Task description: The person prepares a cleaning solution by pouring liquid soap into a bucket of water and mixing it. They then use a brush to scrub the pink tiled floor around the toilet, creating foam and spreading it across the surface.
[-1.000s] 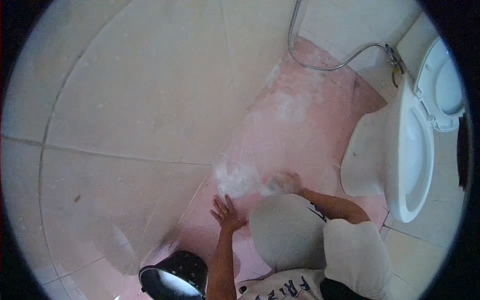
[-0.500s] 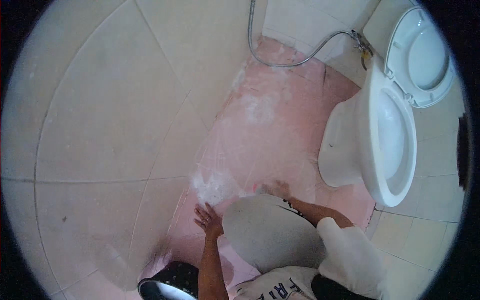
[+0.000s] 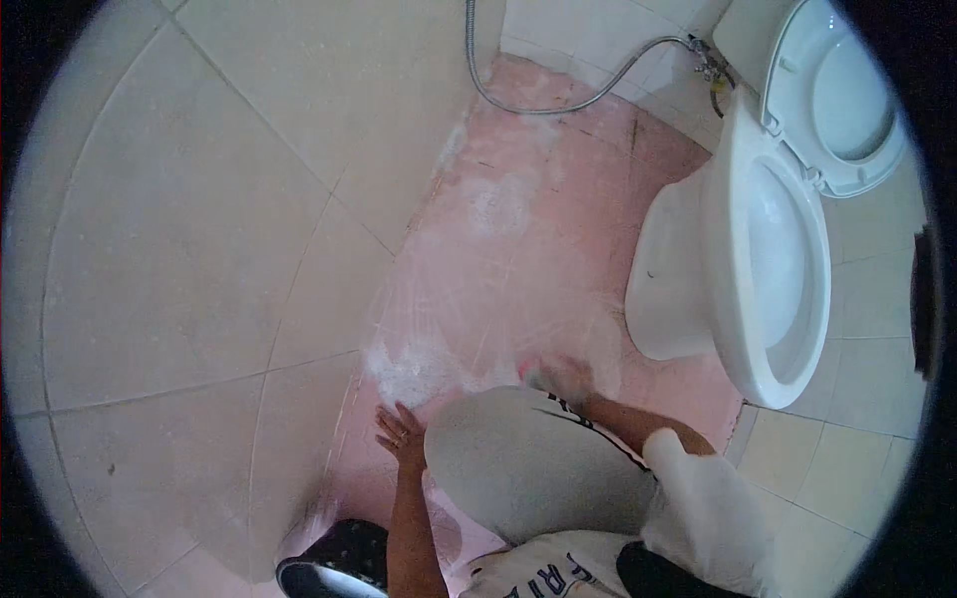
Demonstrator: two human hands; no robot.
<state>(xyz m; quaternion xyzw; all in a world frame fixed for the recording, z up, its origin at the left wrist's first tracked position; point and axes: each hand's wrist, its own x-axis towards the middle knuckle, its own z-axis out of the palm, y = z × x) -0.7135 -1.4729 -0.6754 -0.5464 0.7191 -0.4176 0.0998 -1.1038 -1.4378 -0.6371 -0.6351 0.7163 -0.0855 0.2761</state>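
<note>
Left hand (image 3: 401, 437): fingers spread, beside white foam (image 3: 407, 373) | Right hand (image 3: 564, 379): blurred, low by pink tiled floor (image 3: 573, 269), grip I can't tell

So the toilet (image 3: 670, 274) looks like smooth, glossy ceramic, its seat (image 3: 867, 174) shiny plastic, the hose (image 3: 538, 111) ribbed metal, the bucket (image 3: 351, 546) kinda slick plastic, the trousers (image 3: 528, 468) plain matt cloth, and the tiled floor (image 3: 568, 244) pretty dull under streaky, frothy suds (image 3: 411, 373).

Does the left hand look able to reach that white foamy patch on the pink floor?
Probably yes: the left hand is spread open right by the near edge of the white foamy patch, and nothing visible stands between them.
</note>
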